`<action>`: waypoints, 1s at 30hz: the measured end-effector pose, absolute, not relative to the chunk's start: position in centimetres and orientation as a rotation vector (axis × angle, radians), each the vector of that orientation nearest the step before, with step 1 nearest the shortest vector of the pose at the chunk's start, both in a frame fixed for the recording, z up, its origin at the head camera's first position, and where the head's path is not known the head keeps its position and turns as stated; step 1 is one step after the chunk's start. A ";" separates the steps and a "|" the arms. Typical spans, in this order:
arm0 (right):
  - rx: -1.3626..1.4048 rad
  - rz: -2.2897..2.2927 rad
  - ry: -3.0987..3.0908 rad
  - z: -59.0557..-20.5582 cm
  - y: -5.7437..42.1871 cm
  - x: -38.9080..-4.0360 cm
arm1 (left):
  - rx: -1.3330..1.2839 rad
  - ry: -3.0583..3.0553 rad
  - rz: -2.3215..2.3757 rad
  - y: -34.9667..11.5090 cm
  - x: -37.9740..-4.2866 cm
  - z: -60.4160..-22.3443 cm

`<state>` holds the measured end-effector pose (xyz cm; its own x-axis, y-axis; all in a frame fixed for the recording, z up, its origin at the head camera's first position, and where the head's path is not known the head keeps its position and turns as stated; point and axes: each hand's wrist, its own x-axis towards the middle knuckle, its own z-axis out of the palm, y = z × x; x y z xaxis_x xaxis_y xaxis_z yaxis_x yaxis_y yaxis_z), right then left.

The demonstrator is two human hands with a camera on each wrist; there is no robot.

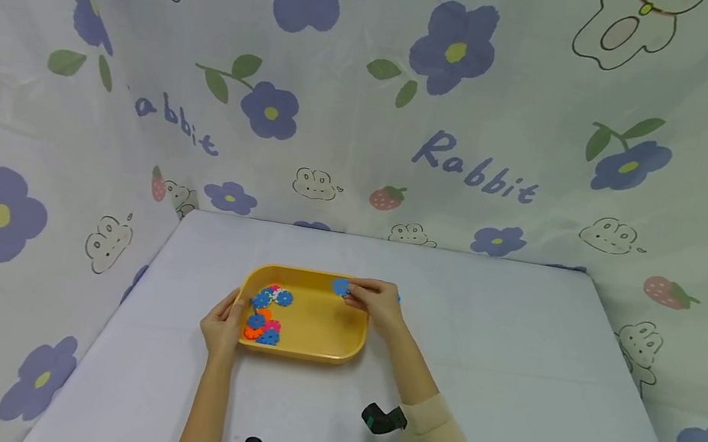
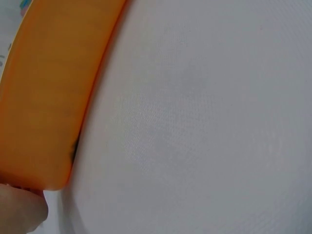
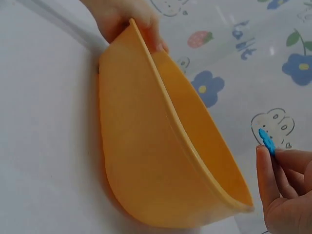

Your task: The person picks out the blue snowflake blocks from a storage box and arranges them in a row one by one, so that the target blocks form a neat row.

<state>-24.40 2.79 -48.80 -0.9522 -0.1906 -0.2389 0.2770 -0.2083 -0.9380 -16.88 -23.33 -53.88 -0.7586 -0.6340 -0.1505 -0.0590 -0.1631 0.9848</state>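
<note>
A yellow plastic tray (image 1: 316,327) sits on the white table. My left hand (image 1: 222,325) grips its left edge, thumb over the rim; the right wrist view also shows this hand (image 3: 129,19) on the far end. Between thumb and fingers my right hand (image 1: 377,305) pinches a blue notched snowflake disc (image 1: 340,286), above the tray's back right corner. Seen edge-on in the right wrist view, the blue disc (image 3: 266,141) is apart from the tray. Several blue, orange, pink and white snowflake discs (image 1: 269,335) lie along the tray's left side, some overlapping.
Just right of my right hand a small blue bit (image 1: 399,298) shows, mostly hidden behind it. The white tabletop (image 1: 482,334) extends around the tray. A patterned cloth (image 1: 355,128) hangs behind and beside the table.
</note>
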 end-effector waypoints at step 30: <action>0.391 -2.338 1.743 -52.6 16.6 -26.2 | 0.789 -1.737 -1.965 -23.4 -16.8 -53.9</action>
<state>-26.16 16.64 -52.63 -0.9452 -0.0012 -0.3265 0.3133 -0.2850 -0.9059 -16.85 -23.41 -53.92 -0.7607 -0.6320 -0.1481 -0.0692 -0.1478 0.9866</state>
